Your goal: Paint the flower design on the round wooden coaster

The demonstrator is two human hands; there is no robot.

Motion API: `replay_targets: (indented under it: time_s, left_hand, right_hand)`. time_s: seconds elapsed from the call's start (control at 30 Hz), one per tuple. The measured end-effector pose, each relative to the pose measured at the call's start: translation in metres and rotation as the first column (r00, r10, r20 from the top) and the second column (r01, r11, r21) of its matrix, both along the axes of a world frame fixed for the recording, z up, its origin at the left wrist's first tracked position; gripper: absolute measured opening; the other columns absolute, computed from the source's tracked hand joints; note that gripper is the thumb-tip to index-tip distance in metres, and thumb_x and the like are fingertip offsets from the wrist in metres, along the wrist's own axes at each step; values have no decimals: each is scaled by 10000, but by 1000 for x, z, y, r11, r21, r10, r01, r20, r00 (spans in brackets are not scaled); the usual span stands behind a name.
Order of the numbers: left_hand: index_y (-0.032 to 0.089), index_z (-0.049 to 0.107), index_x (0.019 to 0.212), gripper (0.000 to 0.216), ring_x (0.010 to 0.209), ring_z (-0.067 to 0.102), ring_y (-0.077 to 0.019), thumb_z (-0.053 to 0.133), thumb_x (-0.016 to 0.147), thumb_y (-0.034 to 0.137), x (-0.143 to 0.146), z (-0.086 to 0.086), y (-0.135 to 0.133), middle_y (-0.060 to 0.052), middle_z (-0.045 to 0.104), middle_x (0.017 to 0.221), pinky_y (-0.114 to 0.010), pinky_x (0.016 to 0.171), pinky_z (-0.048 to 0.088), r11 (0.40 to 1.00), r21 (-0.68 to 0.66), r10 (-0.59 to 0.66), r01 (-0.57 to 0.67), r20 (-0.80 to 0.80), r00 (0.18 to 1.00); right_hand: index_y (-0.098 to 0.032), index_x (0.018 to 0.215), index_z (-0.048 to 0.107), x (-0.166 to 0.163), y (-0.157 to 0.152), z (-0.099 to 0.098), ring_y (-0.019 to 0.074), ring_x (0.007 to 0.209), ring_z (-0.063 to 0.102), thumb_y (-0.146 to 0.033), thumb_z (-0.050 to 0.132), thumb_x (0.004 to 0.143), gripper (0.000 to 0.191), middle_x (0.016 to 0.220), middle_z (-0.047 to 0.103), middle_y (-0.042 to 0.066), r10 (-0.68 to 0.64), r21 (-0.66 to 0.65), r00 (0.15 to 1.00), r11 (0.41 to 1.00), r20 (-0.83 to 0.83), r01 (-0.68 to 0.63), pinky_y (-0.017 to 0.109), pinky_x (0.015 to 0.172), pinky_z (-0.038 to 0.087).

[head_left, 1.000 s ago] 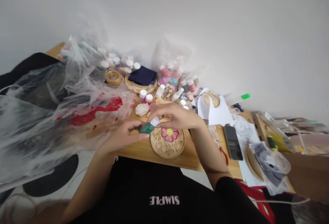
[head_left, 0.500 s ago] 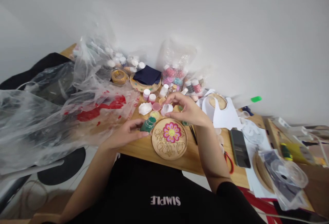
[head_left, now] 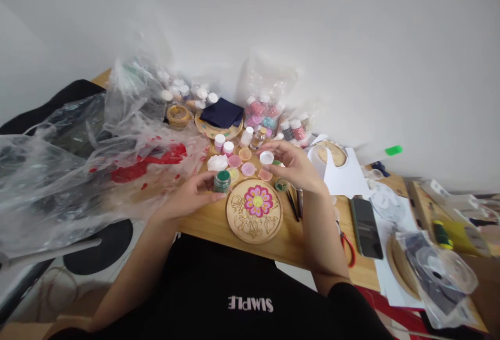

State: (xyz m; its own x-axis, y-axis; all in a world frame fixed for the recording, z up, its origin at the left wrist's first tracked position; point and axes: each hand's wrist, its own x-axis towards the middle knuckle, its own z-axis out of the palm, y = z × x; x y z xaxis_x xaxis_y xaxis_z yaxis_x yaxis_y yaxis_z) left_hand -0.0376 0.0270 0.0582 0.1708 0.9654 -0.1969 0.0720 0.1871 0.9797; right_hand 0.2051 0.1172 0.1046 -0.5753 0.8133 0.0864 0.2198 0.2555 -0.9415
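My left hand (head_left: 188, 195) grips a small open jar of green paint (head_left: 222, 182) at the left of a round wooden plaque (head_left: 242, 231). On that plaque is a pink, lilac and yellow flower (head_left: 258, 201) above bare golden outlines. Between its fingertips, my right hand (head_left: 299, 167) pinches a white lid (head_left: 266, 158), held over the small paint cups. Below lie a lilac cup (head_left: 248, 168), a pink cup (head_left: 234, 161) and a yellow cup (head_left: 233, 174). A cup with green paint (head_left: 280, 185) sits under my right hand, beside thin dark brushes (head_left: 292, 205).
A crumpled tissue (head_left: 217, 163) lies by the cups, with capped jars (head_left: 228, 148) behind. Plastic bags (head_left: 156, 165) spread over the left side. To the right are white paper (head_left: 346, 181), a phone (head_left: 366, 227) and red-handled scissors (head_left: 349, 250).
My right hand has moved the white lid right and slightly up, uncovering the lilac cup. The green jar, tilted before, is now more upright and a little further left.
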Motion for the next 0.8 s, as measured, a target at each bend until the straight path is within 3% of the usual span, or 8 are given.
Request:
replay_targets:
  time_s: [0.27, 0.37, 0.53, 0.67, 0.8]
  left_hand:
    - [197, 655, 955, 305, 1010, 673, -205, 755, 690, 311, 2, -10, 0, 8, 743, 1022, -340, 973, 506, 991, 14, 130, -130, 12, 991]
    - [200, 646, 931, 336, 1013, 673, -221, 781, 648, 320, 4, -13, 1, -3, 743, 1018, -346, 974, 507, 986, -16, 166, -165, 36, 986]
    - [208, 653, 910, 384, 1008, 668, -247, 815, 587, 340, 8, -17, 3, -29, 737, 1000, -372, 977, 502, 972, -47, 231, -230, 25, 973]
    - [208, 655, 895, 393, 972, 680, -241, 830, 568, 339, 9, -20, 5, -28, 739, 932, -390, 966, 512, 968, -53, 246, -243, 54, 968]
    - [215, 653, 872, 376, 1038, 668, -256, 832, 573, 356, 10, -23, 5, -42, 741, 1000, -410, 1001, 493, 955, -36, 295, -293, 67, 953]
  right_hand:
    - [-163, 1010, 623, 5, 4, -12, 169, 951, 652, -240, 668, 729, 295, 1089, 667, 83, -111, 11, 990, 994, 92, 110, 358, 902, 527]
    - [-152, 992, 630, 4, 8, -17, 175, 912, 638, -192, 629, 717, 278, 1076, 645, 93, -215, 126, 952, 973, 219, 191, 354, 854, 525]
    - [-150, 952, 655, -3, 11, -21, 224, 973, 615, -92, 564, 718, 258, 1009, 684, 87, -286, 367, 825, 924, 487, 105, 366, 874, 479]
    - [-159, 1016, 663, -12, 7, -22, 271, 1022, 621, -96, 525, 761, 297, 1070, 703, 101, -312, 405, 676, 914, 667, 22, 384, 873, 458]
    - [-173, 1113, 644, -19, 5, -27, 297, 1021, 640, -144, 501, 817, 330, 1127, 689, 116, -338, 401, 559, 916, 757, 11, 377, 803, 470]
